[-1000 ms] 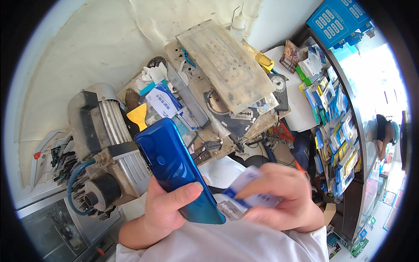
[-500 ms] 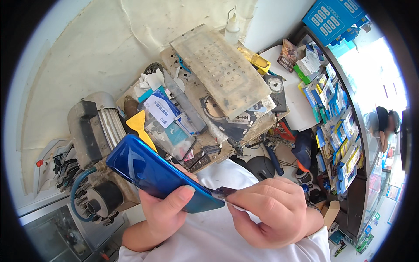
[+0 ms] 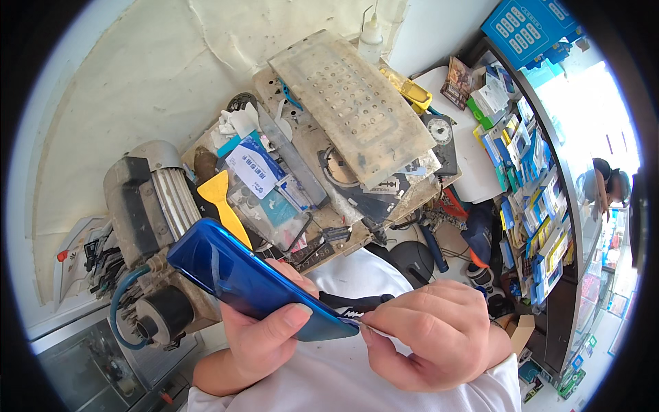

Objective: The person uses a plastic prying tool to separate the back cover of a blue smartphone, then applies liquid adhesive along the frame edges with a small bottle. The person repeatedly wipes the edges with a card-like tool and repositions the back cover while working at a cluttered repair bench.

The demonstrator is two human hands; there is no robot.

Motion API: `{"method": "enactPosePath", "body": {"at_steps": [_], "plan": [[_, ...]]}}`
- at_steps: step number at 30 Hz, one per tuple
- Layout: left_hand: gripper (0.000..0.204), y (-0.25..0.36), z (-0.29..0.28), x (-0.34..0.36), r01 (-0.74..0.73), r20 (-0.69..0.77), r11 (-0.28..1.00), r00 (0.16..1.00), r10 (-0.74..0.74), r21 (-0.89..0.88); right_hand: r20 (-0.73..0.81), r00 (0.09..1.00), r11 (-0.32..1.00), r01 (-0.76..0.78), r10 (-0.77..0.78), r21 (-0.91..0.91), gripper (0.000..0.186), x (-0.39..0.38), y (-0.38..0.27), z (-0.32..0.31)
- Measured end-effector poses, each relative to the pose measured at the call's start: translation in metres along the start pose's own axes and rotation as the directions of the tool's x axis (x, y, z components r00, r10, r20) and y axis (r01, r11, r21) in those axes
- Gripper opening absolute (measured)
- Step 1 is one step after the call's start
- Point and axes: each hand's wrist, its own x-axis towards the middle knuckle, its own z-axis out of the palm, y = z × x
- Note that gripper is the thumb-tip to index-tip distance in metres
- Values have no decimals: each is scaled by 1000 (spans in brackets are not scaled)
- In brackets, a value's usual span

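Observation:
My left hand [image 3: 268,336] grips a glossy blue smartphone [image 3: 240,275], with the thumb across its back and fingers behind it. The phone is tilted, its upper end to the left and its lower end near my right hand. In my right hand [image 3: 429,329], thumb and fingers pinch a thin, flat dark piece [image 3: 353,302] with light marks. It lies against the phone's edge near the lower right corner. Whether its tip is inside the seam cannot be seen.
Ahead is a cluttered bench with a perforated metal plate [image 3: 350,103], a yellow scraper [image 3: 223,206] and a blue-and-white card [image 3: 254,165]. A motor [image 3: 147,192] stands at left. Boxes [image 3: 528,206] fill the right side; another person [image 3: 604,185] is at the far right.
The flat dark piece has turned, showing more of its dark side beyond the phone's edge. The phone and both hands have shifted slightly; the grips stay the same.

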Motion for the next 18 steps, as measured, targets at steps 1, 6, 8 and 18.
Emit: {"method": "enactPosePath", "body": {"at_steps": [1, 6, 8, 18], "plan": [[45, 0, -2, 0, -11, 41, 997, 999, 14, -71, 0, 1000, 1000, 0, 0, 3, 31, 0, 0, 0], [47, -5, -9, -3, -8, -9, 999, 1000, 8, 43, -8, 999, 998, 33, -33, -52, 30, -3, 1, 3], [47, -7, -10, -3, -70, 14, 992, 998, 69, 107, -10, 999, 998, 37, -38, -51, 29, -4, 2, 5], [38, -5, -7, -4, -81, 31, 991, 996, 79, 107, 86, 996, 996, -41, 35, 73, 24, -1, 8, 0]]}}
